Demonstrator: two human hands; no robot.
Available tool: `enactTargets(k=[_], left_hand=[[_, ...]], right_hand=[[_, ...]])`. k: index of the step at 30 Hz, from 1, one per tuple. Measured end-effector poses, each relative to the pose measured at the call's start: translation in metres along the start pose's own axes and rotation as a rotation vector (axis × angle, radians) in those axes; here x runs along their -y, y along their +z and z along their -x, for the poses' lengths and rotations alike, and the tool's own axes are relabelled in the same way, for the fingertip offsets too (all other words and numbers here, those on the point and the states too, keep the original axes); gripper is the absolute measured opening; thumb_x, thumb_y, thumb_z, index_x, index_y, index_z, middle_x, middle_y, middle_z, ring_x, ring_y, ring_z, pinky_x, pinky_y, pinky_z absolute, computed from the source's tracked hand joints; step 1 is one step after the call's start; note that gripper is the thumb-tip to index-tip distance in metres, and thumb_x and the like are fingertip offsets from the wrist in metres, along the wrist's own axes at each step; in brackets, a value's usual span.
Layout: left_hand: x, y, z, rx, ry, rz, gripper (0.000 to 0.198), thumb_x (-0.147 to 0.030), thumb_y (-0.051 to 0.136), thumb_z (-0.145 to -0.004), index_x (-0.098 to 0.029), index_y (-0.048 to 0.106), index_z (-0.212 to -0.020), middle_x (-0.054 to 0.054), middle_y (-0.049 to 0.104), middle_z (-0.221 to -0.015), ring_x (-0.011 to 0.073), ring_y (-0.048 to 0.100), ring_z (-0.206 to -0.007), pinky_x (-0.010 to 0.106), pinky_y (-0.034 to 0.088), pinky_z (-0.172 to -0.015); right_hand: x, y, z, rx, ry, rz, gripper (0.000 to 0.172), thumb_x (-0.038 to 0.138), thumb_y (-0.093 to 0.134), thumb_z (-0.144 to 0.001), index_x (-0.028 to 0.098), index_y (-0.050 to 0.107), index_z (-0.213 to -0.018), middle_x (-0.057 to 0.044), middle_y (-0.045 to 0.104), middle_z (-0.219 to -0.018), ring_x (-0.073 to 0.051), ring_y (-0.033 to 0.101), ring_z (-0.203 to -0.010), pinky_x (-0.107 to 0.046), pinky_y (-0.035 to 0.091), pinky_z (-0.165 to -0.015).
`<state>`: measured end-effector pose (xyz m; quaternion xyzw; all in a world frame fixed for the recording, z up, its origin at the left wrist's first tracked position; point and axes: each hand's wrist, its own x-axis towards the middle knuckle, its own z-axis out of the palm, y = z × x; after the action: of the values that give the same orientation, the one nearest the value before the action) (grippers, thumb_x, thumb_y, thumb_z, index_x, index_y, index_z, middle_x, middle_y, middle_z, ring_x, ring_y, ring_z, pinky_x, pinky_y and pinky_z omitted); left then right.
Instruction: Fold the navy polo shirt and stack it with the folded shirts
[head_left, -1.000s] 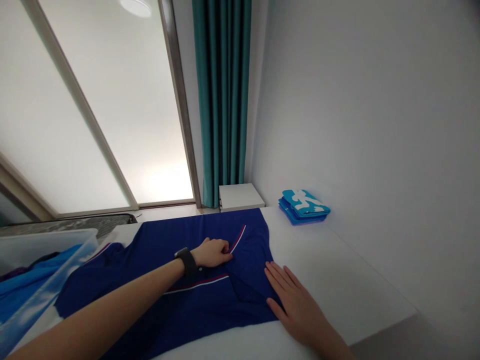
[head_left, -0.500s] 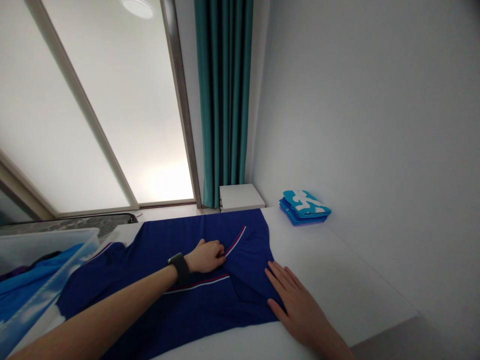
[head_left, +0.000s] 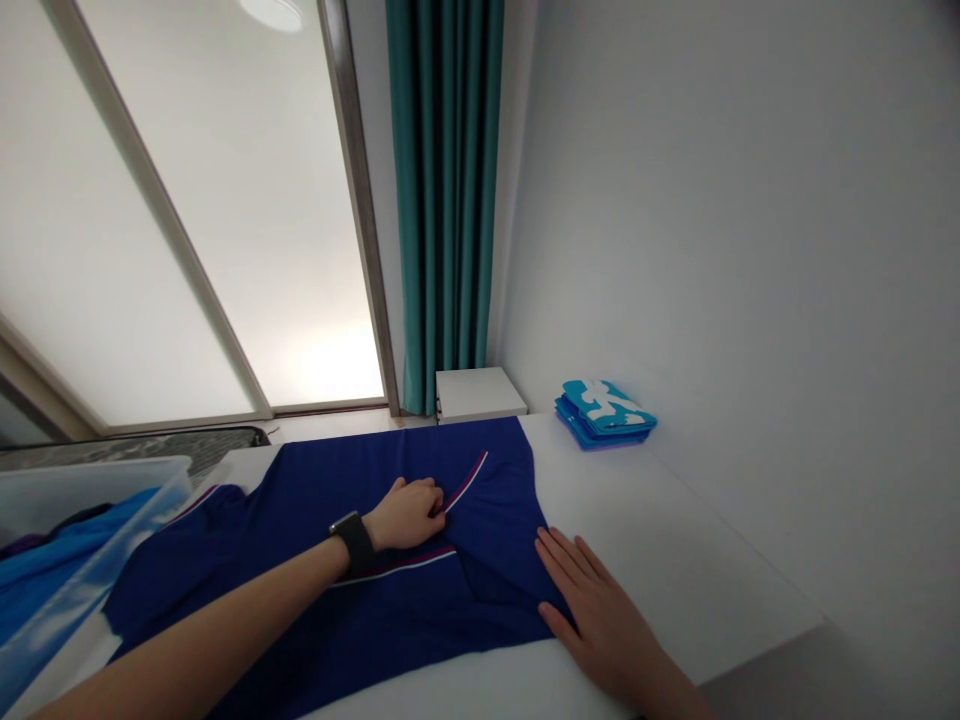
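Observation:
A dark blue jersey (head_left: pixel 345 465) with red-and-white trim lies spread on the white table. My left hand (head_left: pixel 409 512), a black watch at its wrist, rests on the middle of the fabric with fingers curled into it beside the angled trim line; the fingertips are partly hidden. Flat at the jersey's right edge lies my right hand (head_left: pixel 592 605), fingers stretched out, partly on the cloth and partly on the table.
Against the wall sits a stack of folded blue clothes (head_left: pixel 606 412) on the white table (head_left: pixel 675 540). To the left is a clear plastic bin (head_left: pixel 150 535) with blue clothing inside. A white cabinet (head_left: pixel 480 392) stands past the far edge, near a green curtain (head_left: pixel 450 220).
The view has shifted very slightly. Both hands keep nearly the same places on the jersey, which has barely moved.

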<state>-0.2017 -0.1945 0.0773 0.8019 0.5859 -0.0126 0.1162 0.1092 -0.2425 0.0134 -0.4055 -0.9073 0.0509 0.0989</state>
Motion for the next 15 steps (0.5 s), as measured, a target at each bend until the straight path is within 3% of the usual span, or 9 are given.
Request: enactTargets(k=[4, 8, 11, 15], left_hand=[[-0.001, 0.0, 0.001, -0.031, 0.017, -0.075, 0.022, -0.033, 0.044, -0.087, -0.018, 0.059, -0.084, 0.008, 0.063, -0.095, 0.0246, 0.06, -0.089, 0.043, 0.039, -0.085], [-0.015, -0.004, -0.001, -0.2, 0.038, -0.129, 0.027, -0.031, 0.042, -0.09, -0.019, 0.057, -0.109, 0.01, 0.062, -0.108, 0.0261, 0.056, -0.102, 0.042, 0.039, -0.09], [-0.04, 0.003, -0.008, -0.283, 0.177, -0.114, 0.04, -0.03, 0.039, -0.093, -0.02, 0.049, -0.13, 0.01, 0.055, -0.131, 0.0254, 0.05, -0.118, 0.04, 0.037, -0.098], [-0.085, 0.032, -0.023, -0.333, 0.322, -0.072, 0.051, -0.037, 0.034, -0.097, -0.018, 0.036, -0.144, 0.009, 0.037, -0.152, 0.0246, 0.031, -0.139, 0.04, 0.027, -0.112]], right_hand=[[-0.002, -0.002, 0.008, 0.016, -0.008, -0.054, 0.058, 0.039, 0.038, -0.098, 0.024, 0.02, -0.151, -0.002, 0.023, -0.156, -0.022, 0.022, -0.144, -0.047, 0.021, -0.119], [-0.009, 0.002, 0.015, -0.043, 0.047, -0.152, 0.05, 0.035, 0.031, -0.101, 0.024, 0.029, -0.149, -0.002, 0.031, -0.154, -0.018, 0.028, -0.142, -0.041, 0.028, -0.117], [-0.012, 0.007, 0.016, -0.108, 0.1, -0.163, 0.048, 0.034, 0.029, -0.101, 0.024, 0.035, -0.147, -0.003, 0.035, -0.152, -0.018, 0.033, -0.139, -0.039, 0.034, -0.115], [-0.01, 0.01, 0.013, -0.106, 0.027, -0.049, 0.051, 0.033, 0.034, -0.1, 0.023, 0.028, -0.15, -0.004, 0.032, -0.153, -0.021, 0.033, -0.14, -0.042, 0.031, -0.116]])
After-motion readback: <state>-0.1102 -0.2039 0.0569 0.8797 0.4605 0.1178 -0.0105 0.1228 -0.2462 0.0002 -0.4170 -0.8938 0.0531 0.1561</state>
